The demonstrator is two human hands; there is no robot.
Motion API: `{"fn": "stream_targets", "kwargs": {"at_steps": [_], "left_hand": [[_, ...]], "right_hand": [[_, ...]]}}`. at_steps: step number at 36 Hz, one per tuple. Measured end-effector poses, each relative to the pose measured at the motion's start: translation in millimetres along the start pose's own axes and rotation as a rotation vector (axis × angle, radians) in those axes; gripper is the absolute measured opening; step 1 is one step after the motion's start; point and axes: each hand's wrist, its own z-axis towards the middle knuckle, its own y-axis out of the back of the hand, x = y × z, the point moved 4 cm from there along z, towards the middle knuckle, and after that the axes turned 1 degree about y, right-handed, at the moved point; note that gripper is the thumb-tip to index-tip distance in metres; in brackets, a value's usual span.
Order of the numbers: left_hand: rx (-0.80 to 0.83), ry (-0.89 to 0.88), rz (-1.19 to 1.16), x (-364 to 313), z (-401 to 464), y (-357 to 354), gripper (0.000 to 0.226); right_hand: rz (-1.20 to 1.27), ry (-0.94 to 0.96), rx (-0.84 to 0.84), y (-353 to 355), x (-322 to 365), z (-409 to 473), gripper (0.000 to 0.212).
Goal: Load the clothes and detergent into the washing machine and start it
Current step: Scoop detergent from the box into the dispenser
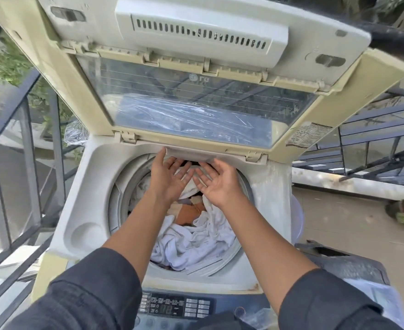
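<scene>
1. On a railed balcony stands the washer [82,210], top-loading, its lid [196,101] folded up and back at the far side — propped clear, I judge, so both arms can reach the tub freely.
2. In the drum [122,198] lie the clothes [196,239]: a white heap nearest, orange and dark pieces beyond it. They sit below and nearer than the hands, and neither hand grips them, so loading looks largely done.
3. At the near edge the panel [174,306] shows lit symbols; it is untouched, well apart from both hands.
4. At the far rim a pale drawer [191,154] juts out under the lid hinge — probably the detergent tray, though I cannot be sure. No detergent is visible.
5. The left hand [167,172] and right hand [216,179] reach side by side over the drum, palms up, fingers spread and straight, holding nothing. Their fingertips meet the drawer's underside or front; which, I cannot tell.
</scene>
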Motion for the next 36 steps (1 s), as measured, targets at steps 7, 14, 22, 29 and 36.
{"fn": "stream_targets", "kwargs": {"at_steps": [7,14,22,29,36], "left_hand": [[0.003,0.006,0.023,-2.9,-3.3,1.4,0.065],[-0.036,0.012,0.037,-3.7,-5.4,4.0,0.069],[-0.041,0.036,0.105,-1.7,-6.1,4.7,0.06],[-0.043,0.034,0.176,-3.0,-8.6,-0.9,0.067],[-0.062,0.005,0.225,-3.4,-5.0,8.2,0.078]], "right_hand": [[-0.059,-0.003,0.012,5.6,-1.2,-3.8,0.023],[-0.11,-0.006,0.02,6.5,-0.1,-3.8,0.022],[-0.14,0.01,-0.002,3.0,0.7,-6.5,0.036],[-0.145,0.004,0.005,1.4,0.8,-11.1,0.029],[-0.191,0.009,-0.025,6.6,-0.9,-11.5,0.036]]}}
